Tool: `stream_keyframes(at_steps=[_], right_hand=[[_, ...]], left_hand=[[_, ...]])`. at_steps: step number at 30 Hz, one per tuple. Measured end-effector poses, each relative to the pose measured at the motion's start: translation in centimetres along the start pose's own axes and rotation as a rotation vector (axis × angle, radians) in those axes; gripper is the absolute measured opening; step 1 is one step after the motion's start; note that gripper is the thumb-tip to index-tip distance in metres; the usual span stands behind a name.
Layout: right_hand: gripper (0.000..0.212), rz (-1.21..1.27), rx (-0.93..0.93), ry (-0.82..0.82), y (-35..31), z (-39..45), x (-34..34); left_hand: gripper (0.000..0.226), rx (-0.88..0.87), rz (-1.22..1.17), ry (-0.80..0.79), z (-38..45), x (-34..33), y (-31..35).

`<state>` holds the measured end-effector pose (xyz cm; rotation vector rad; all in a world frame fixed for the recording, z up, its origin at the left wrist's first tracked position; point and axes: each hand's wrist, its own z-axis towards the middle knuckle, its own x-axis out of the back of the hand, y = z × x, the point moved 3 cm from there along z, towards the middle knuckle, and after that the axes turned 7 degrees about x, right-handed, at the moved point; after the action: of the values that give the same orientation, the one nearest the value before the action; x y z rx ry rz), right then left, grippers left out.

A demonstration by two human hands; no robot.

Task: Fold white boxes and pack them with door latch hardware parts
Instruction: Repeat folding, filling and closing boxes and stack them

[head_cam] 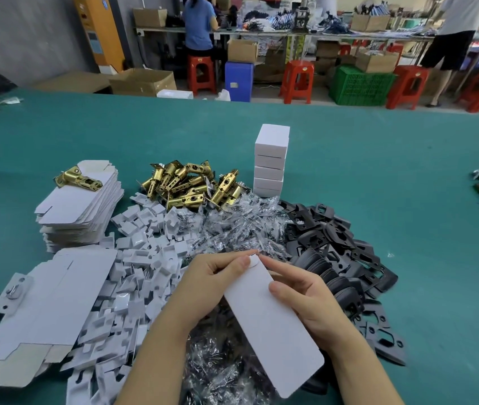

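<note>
Both hands, left and right, pinch a flat white box by its edges.

Bright, even light; edges bend, far background slightly blurred.

White box between left hand and right hand.

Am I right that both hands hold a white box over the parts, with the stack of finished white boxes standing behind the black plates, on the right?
Not quite. In the head view the stack of finished white boxes stands behind the brass latches, near the middle, not behind the black plates. The left hand and right hand do hold a white box.
</note>
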<state>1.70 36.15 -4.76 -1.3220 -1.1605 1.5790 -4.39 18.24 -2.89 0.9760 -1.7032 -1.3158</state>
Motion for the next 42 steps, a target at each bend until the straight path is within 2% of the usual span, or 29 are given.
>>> stream_keyframes(at_steps=[9, 16, 20, 24, 26, 34, 42], right_hand=[[0.045, 0.040, -0.012, 0.002, -0.1, -0.1, 0.1], [0.047, -0.004, -0.025, 0.042, 0.1, 0.1, 0.2], [0.040, -0.022, -0.020, 0.057, -0.1, 0.1, 0.0], [0.037, 0.029, -0.053, 0.107, -0.3, 0.2, 0.3], [0.038, 0.045, -0.060, 0.111, -0.4, 0.2, 0.3], [0.040, 0.087, -0.077, 0.114, -0.6, 0.0, 0.6], [0.035, 0.083, -0.081, 0.139, -0.8, 0.0, 0.5]], left_hand=[[0.028, 0.044, -0.089, -0.003, -0.2, 0.5, 0.4], [0.021, 0.029, -0.051, 0.013, -0.2, 0.5, 0.4], [0.023, 0.019, 0.022, 0.004, -0.3, 0.3, 0.4], [0.037, 0.034, 0.035, -0.066, -0.5, -0.1, 0.5], [0.035, 0.020, 0.052, -0.105, -0.5, -0.2, 0.6], [0.051, 0.017, -0.051, -0.244, -0.6, -0.9, 0.3], [0.047, -0.009, -0.018, -0.267, -0.8, -1.3, 0.4]])
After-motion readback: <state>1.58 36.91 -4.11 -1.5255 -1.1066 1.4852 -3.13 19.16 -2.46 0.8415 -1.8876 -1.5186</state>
